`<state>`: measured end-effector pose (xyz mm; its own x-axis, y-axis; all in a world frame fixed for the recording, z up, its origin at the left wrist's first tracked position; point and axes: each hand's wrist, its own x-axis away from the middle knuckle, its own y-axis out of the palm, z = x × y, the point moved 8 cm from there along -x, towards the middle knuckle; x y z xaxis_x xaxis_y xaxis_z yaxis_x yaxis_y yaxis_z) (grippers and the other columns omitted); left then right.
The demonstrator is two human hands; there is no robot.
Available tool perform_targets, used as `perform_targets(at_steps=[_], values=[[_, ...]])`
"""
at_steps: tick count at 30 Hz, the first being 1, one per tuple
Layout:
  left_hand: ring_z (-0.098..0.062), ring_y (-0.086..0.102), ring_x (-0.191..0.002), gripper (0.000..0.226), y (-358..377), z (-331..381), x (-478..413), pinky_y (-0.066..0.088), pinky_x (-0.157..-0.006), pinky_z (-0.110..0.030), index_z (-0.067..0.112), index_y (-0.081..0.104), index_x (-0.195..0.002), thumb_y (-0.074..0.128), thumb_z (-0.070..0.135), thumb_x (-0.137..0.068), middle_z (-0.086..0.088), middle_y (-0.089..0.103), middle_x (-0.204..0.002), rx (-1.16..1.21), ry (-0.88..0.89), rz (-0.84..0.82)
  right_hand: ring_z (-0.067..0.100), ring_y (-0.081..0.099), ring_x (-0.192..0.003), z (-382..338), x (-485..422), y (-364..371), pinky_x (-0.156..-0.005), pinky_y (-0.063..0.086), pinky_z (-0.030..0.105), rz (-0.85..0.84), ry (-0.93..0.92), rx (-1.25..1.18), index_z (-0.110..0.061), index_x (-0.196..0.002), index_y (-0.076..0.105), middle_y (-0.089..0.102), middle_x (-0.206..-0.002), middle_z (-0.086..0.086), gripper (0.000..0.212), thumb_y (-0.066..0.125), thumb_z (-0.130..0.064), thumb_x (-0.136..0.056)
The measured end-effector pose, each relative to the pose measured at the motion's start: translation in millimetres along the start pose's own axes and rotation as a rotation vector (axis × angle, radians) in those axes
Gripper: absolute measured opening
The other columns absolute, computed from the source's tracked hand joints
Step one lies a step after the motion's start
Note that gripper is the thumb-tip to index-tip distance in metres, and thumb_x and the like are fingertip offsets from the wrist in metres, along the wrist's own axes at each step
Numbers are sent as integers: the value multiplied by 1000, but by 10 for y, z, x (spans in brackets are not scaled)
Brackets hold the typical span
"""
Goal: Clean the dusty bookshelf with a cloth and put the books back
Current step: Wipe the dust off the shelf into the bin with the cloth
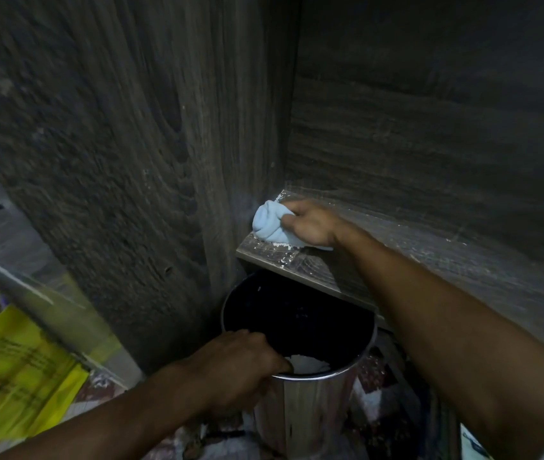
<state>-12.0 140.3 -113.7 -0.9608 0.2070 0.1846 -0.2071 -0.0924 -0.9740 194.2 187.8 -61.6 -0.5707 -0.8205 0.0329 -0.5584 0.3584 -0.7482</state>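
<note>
Right hand [310, 224] pinches bunched cloth [269, 224] at shelf [397, 240] corner; left hand [237, 363] grips bin [300, 406] rim. Push crumbs slow, w/ bin kept under edge.

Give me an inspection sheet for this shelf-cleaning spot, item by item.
Surface: dark wood-grain shelf board, white dust crumbs at its front left edge.
Job's things: crumpled pale blue cloth on the board in the left corner; no books seen.
Clutter: shiny metal cylindrical bin below the board's edge, white scrap inside.
Hands: right hand grips the cloth; left hand grips the bin's rim.
Cables: nothing seen.
Surroundings: dark wood-grain side panel on the left; yellow printed plastic bag at lower left.
</note>
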Motion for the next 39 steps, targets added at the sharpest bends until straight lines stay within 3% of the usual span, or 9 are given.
perform_targets(at_steps=[6, 12, 16, 18, 21, 23, 25, 33, 39], values=[[-35, 59, -101, 17, 2, -6, -29, 46, -77, -35, 21, 60, -97, 53, 19, -82, -10, 66, -105, 20, -7, 31, 11, 63, -94, -76, 156, 75, -81, 47, 24, -38, -7, -49, -25, -109, 70, 70, -105, -3, 30, 49, -14, -92], [-33, 59, -100, 16, -52, 38, -32, 43, -74, -33, 19, 61, -94, 55, 20, -80, -9, 66, -102, 6, 25, 45, -5, 54, -67, -53, 571, 178, -65, 42, 19, -129, -17, -81, -25, -91, 71, 65, -82, -16, 23, 51, -13, -93], [-35, 59, -100, 15, -57, 32, 7, 43, -74, -35, 17, 61, -94, 54, 20, -81, -11, 66, -102, 20, 15, 38, -13, 53, -56, -30, 933, 100, -56, 37, 8, -260, 5, -126, -28, -75, 65, 62, -61, -24, 34, 50, -5, -94], [-37, 58, -102, 16, -50, 36, 17, 44, -76, -36, 17, 62, -96, 55, 20, -82, -13, 65, -104, 20, 9, 23, -11, 50, -49, -27, 917, -121, -52, 36, 10, -155, 24, -210, -23, -72, 61, 59, -53, -22, 36, 47, 2, -94], [-37, 58, -102, 14, -50, 67, 12, 43, -74, -36, 17, 62, -96, 55, 20, -84, -13, 65, -104, 36, 21, 1, -8, 55, -60, -50, 683, -512, -57, 40, 13, 120, 6, -217, -22, -86, 66, 66, -72, -17, 32, 44, 0, -94], [-36, 57, -102, 14, -37, 76, 6, 41, -73, -35, 17, 62, -97, 55, 21, -85, -13, 64, -106, 33, 19, -11, 4, 61, -84, -110, 472, -518, -72, 45, 21, 139, -24, -130, -22, -105, 69, 68, -98, -5, 29, 45, -7, -96], [-36, 57, -102, 14, -21, 74, -3, 41, -73, -35, 17, 62, -97, 56, 20, -85, -13, 65, -106, 39, 24, -10, 10, 60, -96, -225, 285, -310, -79, 43, 23, 49, -100, -15, -23, -109, 69, 67, -107, -3, 28, 47, -10, -97], [-31, 57, -103, 14, -15, 16, -39, 41, -74, -33, 17, 63, -95, 58, 21, -82, -9, 66, -105, 71, 36, 38, 11, 60, -99, -401, 172, 254, -95, 48, 32, -147, -181, 129, -29, -92, 62, 67, -105, -6, 23, 46, -13, -98], [-32, 59, -98, 14, -53, -52, -25, 43, -72, -33, 17, 62, -91, 56, 18, -78, -9, 66, -99, 48, 46, 45, 9, 61, -80, -455, 302, 60, -75, 49, 26, -367, -122, 293, -28, -72, 67, 69, -81, -9, 38, 48, -1, -90]])
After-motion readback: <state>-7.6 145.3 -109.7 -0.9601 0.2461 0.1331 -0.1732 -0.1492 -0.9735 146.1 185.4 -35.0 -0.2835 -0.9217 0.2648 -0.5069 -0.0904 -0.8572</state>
